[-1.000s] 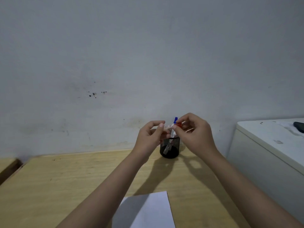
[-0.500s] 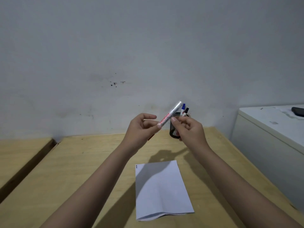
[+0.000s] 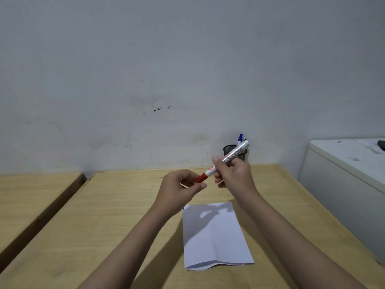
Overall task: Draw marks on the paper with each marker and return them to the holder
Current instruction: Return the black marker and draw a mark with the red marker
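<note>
A white marker with a red cap (image 3: 226,161) is held slantwise above the table. My right hand (image 3: 233,174) grips its barrel, and my left hand (image 3: 181,187) pinches the red cap at its lower end. Behind them, a black mesh holder (image 3: 228,148) stands near the wall with a blue-capped marker (image 3: 240,138) sticking out of it. A white sheet of paper (image 3: 214,234) lies flat on the wooden table (image 3: 125,205) below my hands, with a small dark mark at its top left corner.
A white cabinet (image 3: 343,180) stands to the right of the table, with a dark object (image 3: 381,145) on its top. A second wooden surface (image 3: 31,195) lies to the left across a gap. A pale wall runs directly behind the table.
Both hands have pulled the red-capped marker away from the holder toward me. My left hand has slid down onto the red cap. The view has tilted down, showing the whole paper.
</note>
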Motion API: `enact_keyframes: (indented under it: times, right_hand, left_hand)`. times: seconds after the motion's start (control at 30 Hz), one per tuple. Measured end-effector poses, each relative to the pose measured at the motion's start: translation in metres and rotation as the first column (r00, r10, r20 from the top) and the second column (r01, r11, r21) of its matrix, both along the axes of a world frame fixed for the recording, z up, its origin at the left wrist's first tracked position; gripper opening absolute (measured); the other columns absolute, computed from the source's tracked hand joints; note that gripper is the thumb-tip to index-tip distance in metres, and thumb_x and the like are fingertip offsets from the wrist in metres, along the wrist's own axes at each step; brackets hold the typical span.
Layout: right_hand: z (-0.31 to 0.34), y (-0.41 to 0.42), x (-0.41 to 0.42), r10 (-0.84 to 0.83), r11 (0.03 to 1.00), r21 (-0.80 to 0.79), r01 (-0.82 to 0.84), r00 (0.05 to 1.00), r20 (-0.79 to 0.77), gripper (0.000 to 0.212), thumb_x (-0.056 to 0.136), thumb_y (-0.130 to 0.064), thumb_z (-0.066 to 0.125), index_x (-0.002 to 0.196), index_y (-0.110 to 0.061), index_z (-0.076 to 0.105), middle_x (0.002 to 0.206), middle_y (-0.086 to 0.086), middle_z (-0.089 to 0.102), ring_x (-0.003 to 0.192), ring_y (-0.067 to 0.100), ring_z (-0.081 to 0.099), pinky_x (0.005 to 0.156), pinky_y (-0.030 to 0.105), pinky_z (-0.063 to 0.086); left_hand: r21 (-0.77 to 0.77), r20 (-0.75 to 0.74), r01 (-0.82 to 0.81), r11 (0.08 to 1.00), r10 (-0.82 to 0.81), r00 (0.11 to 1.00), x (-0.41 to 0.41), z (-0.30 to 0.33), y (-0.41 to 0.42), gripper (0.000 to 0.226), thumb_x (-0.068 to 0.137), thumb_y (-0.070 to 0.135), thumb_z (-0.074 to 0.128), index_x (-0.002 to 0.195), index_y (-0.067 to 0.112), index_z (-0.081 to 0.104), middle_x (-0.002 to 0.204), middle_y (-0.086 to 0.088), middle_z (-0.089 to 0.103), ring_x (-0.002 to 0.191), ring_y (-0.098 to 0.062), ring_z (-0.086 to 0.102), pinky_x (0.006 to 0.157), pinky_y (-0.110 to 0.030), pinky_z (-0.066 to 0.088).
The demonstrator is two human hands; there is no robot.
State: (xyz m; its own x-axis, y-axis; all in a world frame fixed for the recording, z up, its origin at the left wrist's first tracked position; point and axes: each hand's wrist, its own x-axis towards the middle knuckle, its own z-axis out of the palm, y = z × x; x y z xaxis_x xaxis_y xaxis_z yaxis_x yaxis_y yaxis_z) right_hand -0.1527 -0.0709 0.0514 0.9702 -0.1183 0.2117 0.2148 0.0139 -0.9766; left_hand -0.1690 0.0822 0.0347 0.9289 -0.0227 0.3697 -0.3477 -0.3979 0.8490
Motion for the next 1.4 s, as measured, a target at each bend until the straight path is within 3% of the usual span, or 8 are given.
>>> enact_keyframes:
  times: [0.23, 0.3, 0.47, 0.57, 0.67, 0.77, 1.0, 1.4]
  right_hand:
    - [-0.011, 0.002, 0.005, 0.029, 1.000, -0.012, -0.028, 0.998, 0.059, 0.038, 0.088, -0.025, 0.063, 0.087, 0.013, 0.060, 0.052, 0.001, 0.059, 0.040, 0.006, 0.053, 0.050, 0.025, 0.047]
    - [-0.013, 0.004, 0.005, 0.017, 1.000, -0.015, -0.016, 0.995, 0.093, 0.031, 0.089, -0.023, 0.062, 0.082, 0.006, 0.058, 0.052, 0.002, 0.057, 0.040, 0.006, 0.051, 0.050, 0.026, 0.047]
    - [-0.008, -0.011, 0.015, -0.081, 0.985, 0.161, 0.061, 0.990, 0.119, 0.021, 0.093, -0.020, 0.056, 0.074, -0.010, 0.053, 0.055, 0.002, 0.048, 0.041, 0.006, 0.045, 0.047, 0.022, 0.044]
    - [-0.003, -0.031, 0.025, -0.132, 0.970, 0.216, 0.110, 0.987, 0.091, 0.023, 0.092, -0.022, 0.058, 0.071, -0.012, 0.055, 0.049, -0.003, 0.049, 0.041, 0.006, 0.043, 0.045, 0.022, 0.044]
    - [-0.010, -0.036, 0.024, -0.119, 0.980, 0.170, 0.102, 0.989, 0.093, 0.022, 0.091, -0.021, 0.060, 0.074, -0.006, 0.057, 0.044, -0.007, 0.049, 0.039, 0.007, 0.042, 0.043, 0.021, 0.042]
    - [-0.022, -0.036, 0.023, -0.103, 0.989, 0.115, 0.091, 0.989, 0.102, 0.022, 0.091, -0.017, 0.060, 0.085, 0.004, 0.059, 0.040, -0.007, 0.051, 0.036, 0.006, 0.043, 0.041, 0.021, 0.040]
    - [-0.040, -0.041, 0.028, -0.094, 0.995, 0.050, 0.092, 0.994, 0.057, 0.027, 0.087, -0.017, 0.065, 0.086, 0.010, 0.059, 0.042, -0.006, 0.053, 0.038, 0.008, 0.044, 0.044, 0.023, 0.041]
    - [-0.048, -0.016, 0.031, 0.094, 0.965, 0.250, -0.083, 0.995, -0.031, 0.019, 0.082, 0.001, 0.066, 0.073, -0.006, 0.051, 0.056, 0.005, 0.062, 0.047, 0.013, 0.057, 0.052, 0.028, 0.056]
  left_hand:
    - [-0.011, 0.025, 0.040, 0.999, -0.040, 0.999, -0.002, -0.003, -0.006, 0.009, 0.078, 0.022, 0.070, 0.069, 0.026, 0.071, 0.054, -0.001, 0.060, 0.053, -0.008, 0.046, 0.055, -0.022, 0.035]
    - [0.004, -0.018, 0.065, 0.998, -0.065, 0.998, 0.002, -0.002, -0.006, 0.011, 0.080, 0.023, 0.067, 0.069, 0.022, 0.072, 0.060, -0.017, 0.059, 0.058, -0.015, 0.046, 0.059, -0.031, 0.036]
    - [0.077, -0.106, 0.052, 0.996, -0.044, 0.993, 0.009, -0.006, 0.001, 0.016, 0.085, 0.020, 0.062, 0.079, 0.014, 0.074, 0.060, 0.001, 0.066, 0.055, -0.004, 0.056, 0.064, -0.027, 0.047]
    - [0.132, -0.132, 0.000, 0.991, 0.017, 0.991, 0.016, -0.018, 0.011, 0.015, 0.086, 0.021, 0.061, 0.089, 0.014, 0.074, 0.079, -0.009, 0.073, 0.071, -0.020, 0.064, 0.070, -0.035, 0.051]
    - [0.234, -0.102, -0.063, 0.970, 0.089, 0.991, 0.033, -0.027, 0.017, 0.023, 0.089, 0.015, 0.055, 0.108, 0.016, 0.069, 0.100, -0.003, 0.071, 0.083, -0.012, 0.060, 0.069, -0.012, 0.043]
    - [0.383, -0.113, -0.057, 0.922, 0.108, 0.988, 0.052, -0.031, 0.016, 0.027, 0.090, 0.011, 0.051, 0.113, 0.012, 0.065, 0.098, -0.002, 0.068, 0.080, -0.010, 0.054, 0.065, -0.014, 0.039]
    - [0.622, -0.250, 0.045, 0.782, 0.144, 0.957, 0.089, -0.055, 0.017, 0.003, 0.076, 0.014, 0.059, 0.074, 0.013, 0.061, 0.081, 0.001, 0.063, 0.076, -0.016, 0.059, 0.059, -0.023, 0.046]
    - [0.221, -0.361, 0.034, 0.975, 0.050, 0.931, 0.074, -0.072, 0.043, 0.033, 0.074, 0.031, 0.074, 0.101, 0.017, 0.061, 0.092, -0.002, 0.068, 0.079, -0.013, 0.064, 0.070, -0.022, 0.052]
